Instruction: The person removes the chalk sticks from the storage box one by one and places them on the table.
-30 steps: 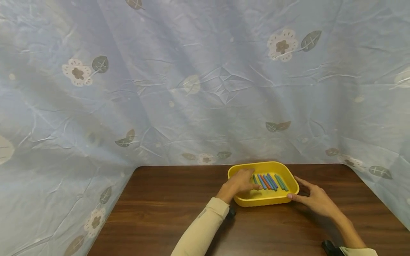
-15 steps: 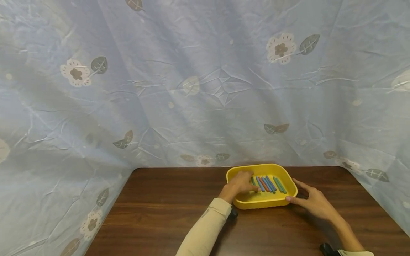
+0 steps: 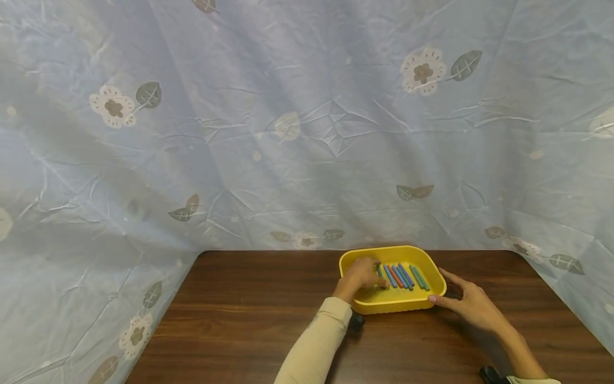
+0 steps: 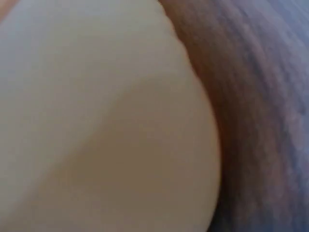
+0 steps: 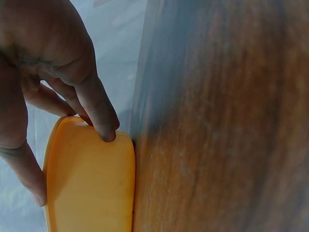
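Inside the yellow tray [image 3: 362,308], my left hand [image 3: 361,274] reaches over the left end of a row of coloured sticks [image 3: 398,276]. Its thumb and a finger take a green stick [image 3: 379,271] between them, one at each end; the other fingers are partly hidden. What the sticks are made of cannot be told. At the tray's right end, my right hand [image 3: 475,304] holds the rim, thumb at the near corner and fingers farther back along the outside. The right wrist view shows these fingers [image 5: 99,108] against the tray's outer wall [image 5: 96,179].
The tray stands on a dark wooden table [image 3: 249,309], close to its back edge. Behind hangs a pale blue flowered curtain [image 3: 307,133], which also closes in both sides. The tray's wavy outer wall [image 4: 120,121] fills most of the left wrist view.
The view has shifted slightly. My left forearm has swung a little to the right, while its fingers stay over the green stick. My right hand and the tray keep their places.
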A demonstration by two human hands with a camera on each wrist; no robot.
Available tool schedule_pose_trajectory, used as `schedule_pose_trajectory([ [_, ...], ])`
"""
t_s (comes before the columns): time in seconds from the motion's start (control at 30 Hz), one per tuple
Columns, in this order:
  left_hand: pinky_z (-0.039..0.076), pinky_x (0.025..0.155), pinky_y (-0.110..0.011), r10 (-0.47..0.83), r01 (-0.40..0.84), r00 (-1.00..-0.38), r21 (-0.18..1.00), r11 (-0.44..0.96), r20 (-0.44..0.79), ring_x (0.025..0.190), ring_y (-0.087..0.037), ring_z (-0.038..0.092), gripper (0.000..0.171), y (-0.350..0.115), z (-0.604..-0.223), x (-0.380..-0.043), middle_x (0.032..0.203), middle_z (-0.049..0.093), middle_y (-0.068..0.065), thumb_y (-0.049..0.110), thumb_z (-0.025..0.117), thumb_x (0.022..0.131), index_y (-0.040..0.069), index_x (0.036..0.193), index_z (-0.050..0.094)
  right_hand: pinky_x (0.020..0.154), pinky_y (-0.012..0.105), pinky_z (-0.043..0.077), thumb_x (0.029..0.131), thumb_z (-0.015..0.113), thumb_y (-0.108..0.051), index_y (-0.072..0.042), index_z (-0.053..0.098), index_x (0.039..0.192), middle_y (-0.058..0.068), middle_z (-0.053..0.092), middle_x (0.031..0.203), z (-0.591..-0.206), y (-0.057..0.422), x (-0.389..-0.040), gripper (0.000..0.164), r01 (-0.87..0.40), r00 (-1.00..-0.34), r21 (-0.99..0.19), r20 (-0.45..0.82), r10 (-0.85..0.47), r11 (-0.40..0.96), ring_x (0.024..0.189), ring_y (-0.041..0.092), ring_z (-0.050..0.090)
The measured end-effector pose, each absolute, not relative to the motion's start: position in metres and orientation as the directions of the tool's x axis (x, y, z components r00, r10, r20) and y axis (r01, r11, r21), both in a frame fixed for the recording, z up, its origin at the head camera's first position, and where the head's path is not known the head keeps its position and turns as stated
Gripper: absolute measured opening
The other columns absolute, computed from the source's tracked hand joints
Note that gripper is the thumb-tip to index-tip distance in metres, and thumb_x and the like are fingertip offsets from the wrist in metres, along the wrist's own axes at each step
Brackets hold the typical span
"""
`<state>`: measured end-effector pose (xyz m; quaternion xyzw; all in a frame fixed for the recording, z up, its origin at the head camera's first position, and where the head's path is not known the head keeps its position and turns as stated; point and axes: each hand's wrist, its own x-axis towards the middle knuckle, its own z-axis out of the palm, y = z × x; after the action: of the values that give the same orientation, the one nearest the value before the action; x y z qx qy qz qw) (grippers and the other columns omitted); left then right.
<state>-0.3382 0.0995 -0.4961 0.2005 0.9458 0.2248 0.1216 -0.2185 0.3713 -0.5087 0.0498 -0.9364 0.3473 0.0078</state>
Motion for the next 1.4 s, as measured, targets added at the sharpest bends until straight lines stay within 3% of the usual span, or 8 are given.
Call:
schedule_pose_trajectory([
  [0.57, 0.054, 0.109, -0.038, 0.363, 0.240, -0.915, 0.483, 0.842, -0.178, 0.138, -0.023, 0.062, 0.080, 0.1009, -0.4977, -0.3365, 0.148, 0.067, 0.003, 0.040, 0.096, 0.081, 0.027, 0.152, 0.062, 0.103, 0.075, 0.048, 0.099, 0.077, -0.049, 0.002, 0.032, 0.167, 0.038, 0.042, 0.162, -0.5096, 0.3713, -0.2177, 0.096, -0.099, -0.994, -0.663, 0.041, -0.097, 0.742, 0.143, 0.064, 0.044],
  [0.93, 0.057, 0.099, -0.033, 0.367, 0.240, -0.910, 0.478, 0.845, -0.191, 0.119, -0.018, 0.069, 0.079, 0.1011, -0.4989, -0.3400, 0.141, 0.071, 0.001, 0.037, 0.098, 0.079, 0.020, 0.149, 0.065, 0.103, 0.074, 0.049, 0.099, 0.076, -0.049, 0.003, 0.031, 0.167, 0.039, 0.041, 0.161, -0.5093, 0.3715, -0.2179, 0.096, -0.107, -0.994, -0.665, 0.046, -0.102, 0.739, 0.142, 0.064, 0.046],
  [1.2, 0.058, 0.099, -0.033, 0.367, 0.233, -0.909, 0.492, 0.839, -0.196, 0.119, -0.017, 0.068, 0.080, 0.1007, -0.4981, -0.3389, 0.142, 0.070, 0.002, 0.035, 0.099, 0.079, 0.021, 0.149, 0.064, 0.103, 0.073, 0.050, 0.099, 0.076, -0.048, 0.003, 0.031, 0.167, 0.039, 0.041, 0.162, -0.5112, 0.3720, -0.2184, 0.096, -0.111, -0.993, -0.678, 0.046, -0.109, 0.726, 0.142, 0.064, 0.047],
  [1.4, 0.058, 0.091, -0.033, 0.379, 0.246, -0.909, 0.514, 0.822, -0.171, 0.105, -0.016, 0.067, 0.080, 0.1014, -0.4971, -0.3382, 0.134, 0.073, 0.000, 0.034, 0.099, 0.078, 0.020, 0.148, 0.064, 0.103, 0.072, 0.050, 0.099, 0.076, -0.052, 0.002, 0.031, 0.167, 0.039, 0.041, 0.162, -0.5110, 0.3744, -0.2200, 0.098, -0.104, -0.994, -0.673, 0.044, -0.101, 0.732, 0.142, 0.063, 0.047],
])
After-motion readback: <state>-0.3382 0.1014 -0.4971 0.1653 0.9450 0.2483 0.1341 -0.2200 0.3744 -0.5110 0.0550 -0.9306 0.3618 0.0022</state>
